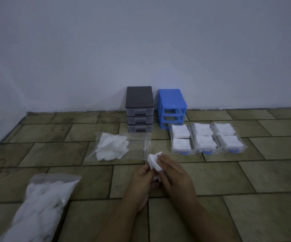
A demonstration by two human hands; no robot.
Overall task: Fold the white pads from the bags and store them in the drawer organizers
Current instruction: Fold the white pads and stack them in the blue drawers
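Drawers (207, 138) hold folded pads (three, out) | both hands' fingers (160, 160) pinch pad (154, 160)

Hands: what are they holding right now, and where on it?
Both hold one white pad: left hand pinches its lower left edge, right hand grips its right side.

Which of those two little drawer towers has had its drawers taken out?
The blue tower, on the right by the wall. Its three slots are empty, and three clear drawers filled with white pads lie on the floor before it. The grey tower keeps its drawers.
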